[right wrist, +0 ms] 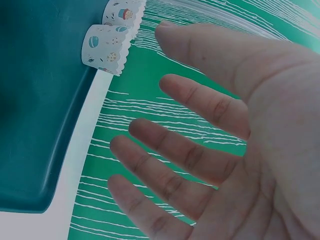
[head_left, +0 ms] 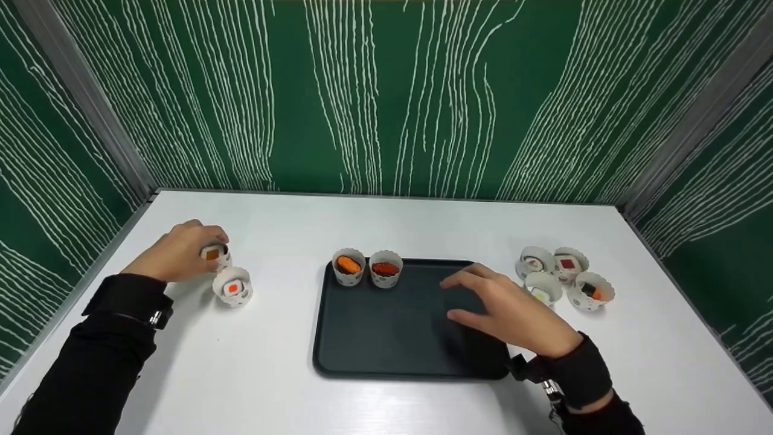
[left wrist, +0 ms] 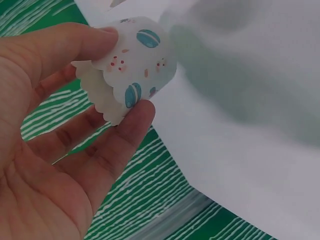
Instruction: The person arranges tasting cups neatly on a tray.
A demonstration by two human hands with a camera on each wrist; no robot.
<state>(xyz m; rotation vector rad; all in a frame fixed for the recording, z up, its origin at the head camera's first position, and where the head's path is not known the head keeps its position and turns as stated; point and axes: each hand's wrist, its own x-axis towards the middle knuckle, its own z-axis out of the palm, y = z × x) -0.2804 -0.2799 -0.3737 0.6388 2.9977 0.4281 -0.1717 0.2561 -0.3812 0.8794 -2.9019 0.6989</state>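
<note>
White cup (left wrist: 137,64), blue-and-red print

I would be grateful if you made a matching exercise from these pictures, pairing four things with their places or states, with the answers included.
1. Left hand
2. Right hand
3. Tray
4. Cup with the red-orange-centred piece

A. Dark, bearing two cups
B. Holding nothing
C. On the white table, left of the dark item
D. Pinching a patterned paper cup

Pairs: 1-D, 2-B, 3-A, 4-C

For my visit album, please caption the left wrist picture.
Fingers of the left hand pinch a patterned paper cup, with the white table beyond.
</note>
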